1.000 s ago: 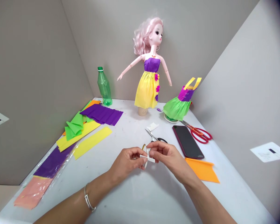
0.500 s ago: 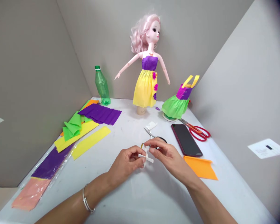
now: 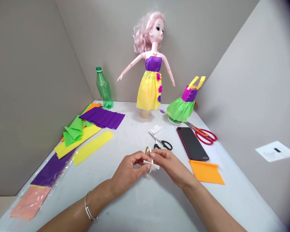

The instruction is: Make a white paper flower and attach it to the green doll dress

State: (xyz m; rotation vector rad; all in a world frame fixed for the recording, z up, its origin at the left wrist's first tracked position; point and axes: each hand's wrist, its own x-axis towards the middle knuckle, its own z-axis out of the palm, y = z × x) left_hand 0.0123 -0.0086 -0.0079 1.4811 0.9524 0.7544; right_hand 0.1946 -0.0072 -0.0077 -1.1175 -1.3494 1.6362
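A thin roll of white tape [image 3: 148, 149], seen nearly edge-on, is between my two hands above the table. My left hand [image 3: 132, 166] is closed on it, thumb and fingers pinching near a short white strip [image 3: 155, 165] that sticks out to the right. From the other side, my right hand [image 3: 168, 161] presses thumb and fingertips against the roll's upper rim. Just beyond the hands lie small black-handled scissors [image 3: 163, 141], partly spread. A crumpled white scrap [image 3: 156, 129] rests by their tips.
Crepe paper pieces [image 3: 103, 117] and a plastic packet [image 3: 41, 183] lie left. Behind stand a green bottle [image 3: 103, 90], a doll [image 3: 148, 90] and a small green-skirted dress [image 3: 181, 109]. On the right are a phone [image 3: 192, 143], red-handled scissors [image 3: 205, 135] and orange paper [image 3: 206, 172].
My right hand has come down and closed its thumb and fingers on the roll's rim. My left hand keeps its hold. The view has shifted slightly.
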